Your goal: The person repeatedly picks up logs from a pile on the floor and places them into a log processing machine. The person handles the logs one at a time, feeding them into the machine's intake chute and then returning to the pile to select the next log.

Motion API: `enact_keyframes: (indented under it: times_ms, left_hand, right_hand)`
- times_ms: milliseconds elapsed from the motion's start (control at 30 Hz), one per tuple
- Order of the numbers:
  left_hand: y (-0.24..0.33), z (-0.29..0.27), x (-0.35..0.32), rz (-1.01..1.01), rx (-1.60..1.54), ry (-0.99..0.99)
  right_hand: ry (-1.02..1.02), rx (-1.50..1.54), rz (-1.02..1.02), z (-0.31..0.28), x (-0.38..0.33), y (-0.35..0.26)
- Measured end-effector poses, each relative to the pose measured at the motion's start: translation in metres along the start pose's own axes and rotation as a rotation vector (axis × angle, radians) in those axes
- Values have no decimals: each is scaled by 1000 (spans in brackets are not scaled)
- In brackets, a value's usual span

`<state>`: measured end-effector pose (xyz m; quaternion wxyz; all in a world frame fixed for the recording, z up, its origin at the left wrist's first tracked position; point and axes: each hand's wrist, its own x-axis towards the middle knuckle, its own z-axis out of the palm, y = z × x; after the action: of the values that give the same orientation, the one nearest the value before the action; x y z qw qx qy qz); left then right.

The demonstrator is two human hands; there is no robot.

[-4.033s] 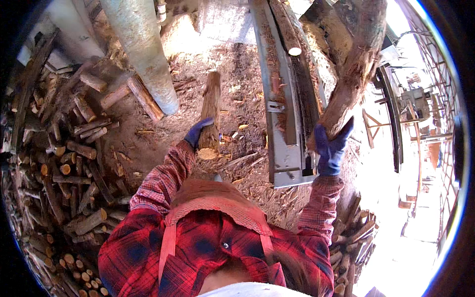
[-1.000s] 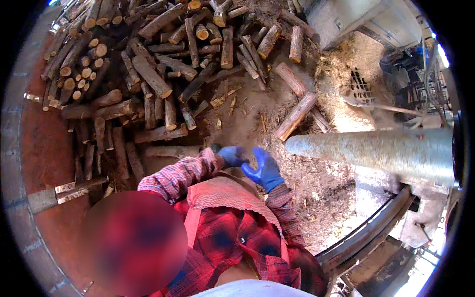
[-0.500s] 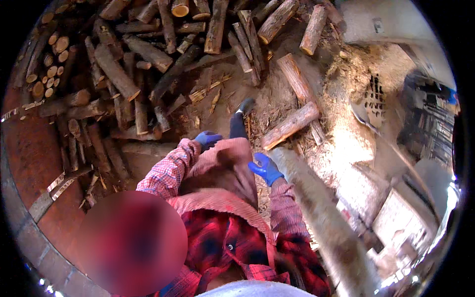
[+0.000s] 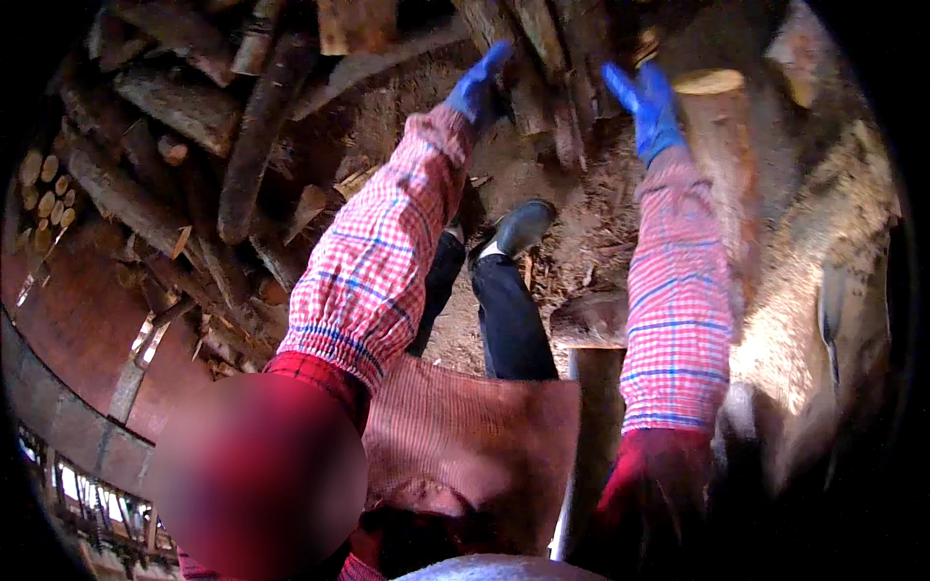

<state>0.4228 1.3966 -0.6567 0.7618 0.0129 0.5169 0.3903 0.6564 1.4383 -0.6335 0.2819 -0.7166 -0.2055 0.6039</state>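
Note:
Both my arms reach far forward over the dirt floor, in blue gloves and checked sleeves. My left hand (image 4: 478, 85) is open, fingers stretched out, beside the left side of a dark log (image 4: 523, 92) in a group of upright-looking logs. Whether it touches the bark I cannot tell. My right hand (image 4: 647, 108) is open too, thumb apart from the fingers, between that group and a thick log (image 4: 719, 155) with a pale cut end. Neither hand holds anything visible. Part of the picture near my left upper arm is blurred out.
Many logs (image 4: 184, 107) lie piled at the left and far side. A short log (image 4: 593, 320) lies near my boot (image 4: 523, 230). Sawdust (image 4: 794, 329) covers the ground at the right. A rusty sheet (image 4: 73, 276) stands at the left.
Both hands have moved from close to my body far forward to the logs. My view has shifted forward with them, and the logs now appear nearer.

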Motion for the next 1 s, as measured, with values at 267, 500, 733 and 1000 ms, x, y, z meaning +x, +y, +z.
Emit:
enact_keyframes:
  times_ms: [267,500,733,1000]
  left_hand:
    - [-14,-35,22,8,-74,-6]
    - [44,-4,-135,615,516,-171]
    - [130,127,-359,-487,-149,-7]
    - [93,128,-544,-740,21,-193]
  right_hand:
    - [-42,-563,-322,-11,50,77]
    - [-403,37,-70,-18,-133,-8]
    - [-332,574,385,-26,-376,14]
    - [-172,712,243,-18,-674,7]
